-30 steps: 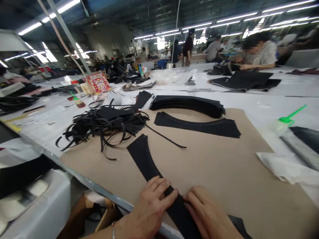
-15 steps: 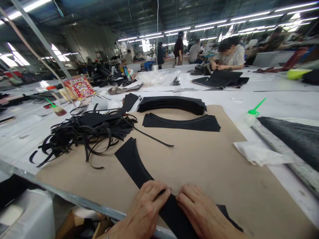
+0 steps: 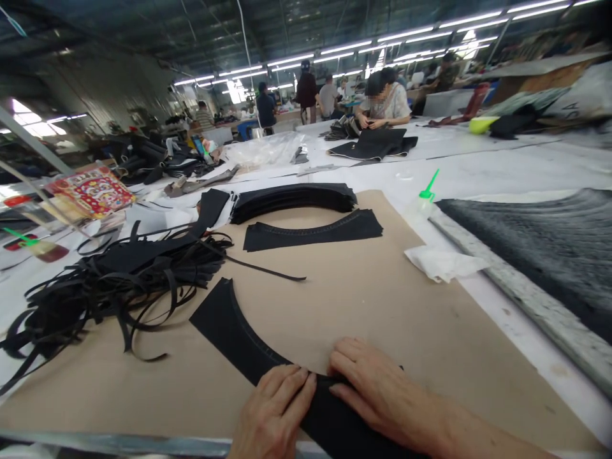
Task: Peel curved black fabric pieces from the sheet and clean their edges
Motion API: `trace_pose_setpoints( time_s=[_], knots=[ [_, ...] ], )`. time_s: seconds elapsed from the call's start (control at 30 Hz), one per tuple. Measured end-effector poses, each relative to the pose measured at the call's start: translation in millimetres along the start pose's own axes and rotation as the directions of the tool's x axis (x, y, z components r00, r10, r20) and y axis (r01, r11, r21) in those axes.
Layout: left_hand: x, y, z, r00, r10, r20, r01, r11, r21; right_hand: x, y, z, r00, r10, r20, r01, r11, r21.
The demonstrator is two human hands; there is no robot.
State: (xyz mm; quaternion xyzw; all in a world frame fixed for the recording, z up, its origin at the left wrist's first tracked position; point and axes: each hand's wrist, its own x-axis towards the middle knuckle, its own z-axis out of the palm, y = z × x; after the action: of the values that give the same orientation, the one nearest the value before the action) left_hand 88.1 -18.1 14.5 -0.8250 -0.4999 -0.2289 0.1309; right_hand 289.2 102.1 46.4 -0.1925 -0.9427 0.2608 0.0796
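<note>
A curved black material piece (image 3: 248, 344) lies flat on the brown board, with a stitched-looking line along its inner curve. My left hand (image 3: 280, 408) presses on its middle with the fingers together at the curved edge. Just right of it, my right hand (image 3: 373, 382) is closed with thumb and fingers at the same edge, where a narrow margin looks folded over. The right hand and forearm cover part of the piece's near end. Farther back lies a similar curved black piece (image 3: 313, 231), in front of a stack of black curved pieces (image 3: 294, 201).
Tangled black strips (image 3: 143, 268) lie left on the brown board (image 3: 344, 299). To the right are a white crumpled cloth (image 3: 444, 262), a bottle with a green nozzle (image 3: 426, 194) and dark layered sheets (image 3: 540, 236). A co-worker (image 3: 387, 102) bends over black pieces across the table.
The view has swung right, so the table items sit farther left. My right hand has shifted along the curved edge, its wrist turned more sideways; my left hand stays on the piece.
</note>
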Motion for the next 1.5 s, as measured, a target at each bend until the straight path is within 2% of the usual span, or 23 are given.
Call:
trace_pose_setpoints(
  time_s=[0.13, 0.3, 0.47, 0.63, 0.87, 1.07, 1.23, 1.37, 1.5],
  knots=[
    [10.8, 2.0, -4.7, 0.997, -0.068, 0.02, 0.07, 0.993, -0.096, -3.5, 2.5, -9.1, 0.999, 0.034, 0.029, -0.035, 0.999, 0.023],
    [23.8, 10.5, 2.1, 0.967, -0.25, 0.051, 0.255, 0.955, -0.154, -6.9, 4.2, -8.8, 0.997, 0.062, 0.047, -0.065, 0.996, 0.063],
    [38.9, 20.6, 8.1, 0.948, -0.261, 0.182, 0.303, 0.914, -0.271, -8.9, 5.7, -5.8, 0.999, 0.042, 0.033, -0.044, 0.997, 0.064],
    [38.0, 23.0, 9.5, 0.971, -0.197, 0.139, 0.228, 0.936, -0.268, -13.1, 9.5, -5.3, 1.0, 0.025, 0.014, -0.026, 0.997, 0.066],
    [14.4, 19.0, 23.2, 0.999, -0.013, 0.029, 0.015, 0.996, -0.085, -26.5, 18.7, -7.5, 1.0, 0.002, 0.011, -0.003, 0.998, 0.062],
    [13.5, 18.9, 25.4, 0.998, -0.003, 0.063, 0.005, 1.0, -0.019, -35.6, 22.4, -13.6, 0.996, -0.09, -0.026, 0.091, 0.996, 0.015],
    [16.9, 20.3, 24.7, 0.997, 0.009, 0.077, -0.01, 1.0, 0.019, -41.8, 26.9, -13.7, 0.994, -0.114, -0.003, 0.113, 0.992, -0.052],
    [16.5, 21.0, 26.4, 0.999, 0.022, 0.049, -0.026, 0.997, 0.072, -47.7, 32.6, -13.4, 0.993, -0.118, 0.013, 0.119, 0.988, -0.103],
    [23.0, 22.4, 24.6, 0.998, 0.045, -0.048, -0.04, 0.992, 0.119, -53.1, 36.5, -16.8, 0.993, -0.118, 0.026, 0.12, 0.984, -0.134]
  ],
)
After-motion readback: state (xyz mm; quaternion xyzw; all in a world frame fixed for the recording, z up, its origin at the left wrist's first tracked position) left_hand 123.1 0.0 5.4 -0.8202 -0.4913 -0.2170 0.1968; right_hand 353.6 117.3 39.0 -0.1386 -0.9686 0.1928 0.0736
